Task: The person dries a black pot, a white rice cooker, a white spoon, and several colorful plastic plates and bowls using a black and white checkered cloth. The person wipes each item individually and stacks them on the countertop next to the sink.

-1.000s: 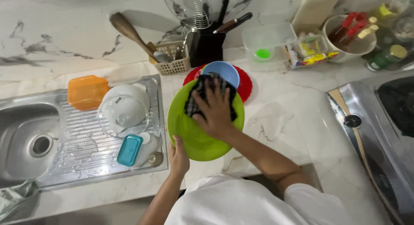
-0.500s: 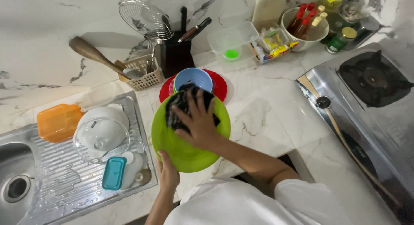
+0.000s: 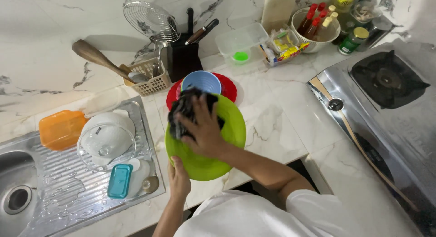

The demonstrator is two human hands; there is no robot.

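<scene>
bright lime green plate [image 3: 225,162], round and glossy, held just above the worktop [image 3: 281,123] in front of the blue bowl [image 3: 202,81], left hand [image 3: 179,179] gripping its near rim, right hand [image 3: 202,130] pressing a dark cloth [image 3: 184,110] flat onto it

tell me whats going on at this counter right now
A person is wiping a green plate with a dark cloth. The right hand presses the cloth onto the plate, and the left hand grips the plate's near rim. Just behind it, a blue bowl sits on a red plate on the marble counter.
</scene>
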